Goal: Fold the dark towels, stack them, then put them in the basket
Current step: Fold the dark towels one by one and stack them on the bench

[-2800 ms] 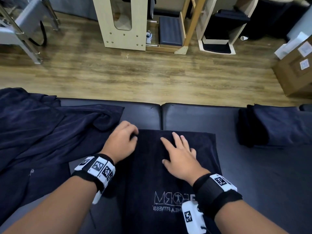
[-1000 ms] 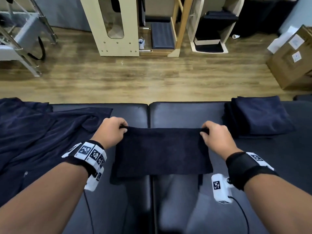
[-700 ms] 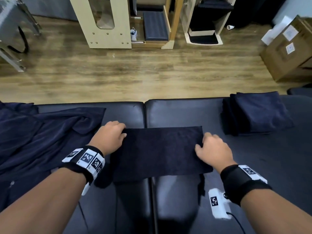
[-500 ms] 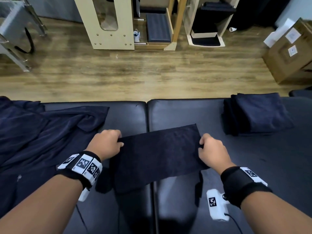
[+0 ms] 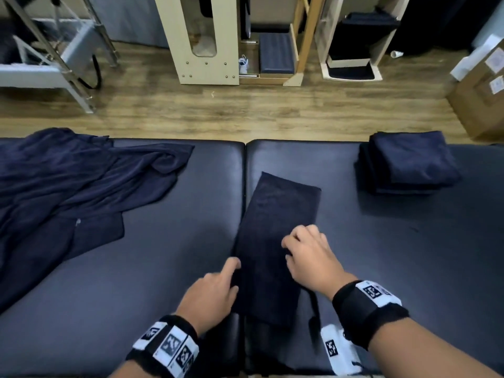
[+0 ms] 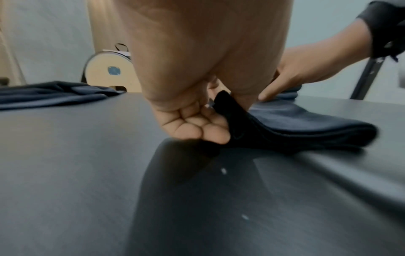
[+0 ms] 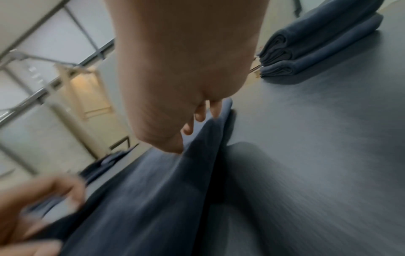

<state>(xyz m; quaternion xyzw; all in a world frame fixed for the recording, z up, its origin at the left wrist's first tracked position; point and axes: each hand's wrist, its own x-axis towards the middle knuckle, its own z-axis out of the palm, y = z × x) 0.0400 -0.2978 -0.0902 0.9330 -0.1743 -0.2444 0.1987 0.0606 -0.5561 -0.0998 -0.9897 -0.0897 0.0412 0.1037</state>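
Note:
A folded dark towel (image 5: 275,230) lies lengthwise on the black padded table (image 5: 136,282), running away from me. My left hand (image 5: 215,287) is at its near left edge; in the left wrist view the left hand (image 6: 197,124) pinches that edge with curled fingers. My right hand (image 5: 305,249) sits over the towel's right edge, and in the right wrist view the right hand (image 7: 192,124) has its fingertips gripping a raised ridge of the dark towel (image 7: 166,190). A stack of folded towels (image 5: 409,162) rests at the far right. No basket shows.
A heap of unfolded dark towels (image 5: 68,186) covers the table's left part. Beyond the far edge is wood floor with pale wooden furniture (image 5: 201,39), a metal frame (image 5: 54,64) at the left and a cardboard box (image 5: 480,88) at the right.
The towel lay crosswise with one hand at each end. It has been turned about a quarter turn and now lies lengthwise, and both hands have come close together at its near half.

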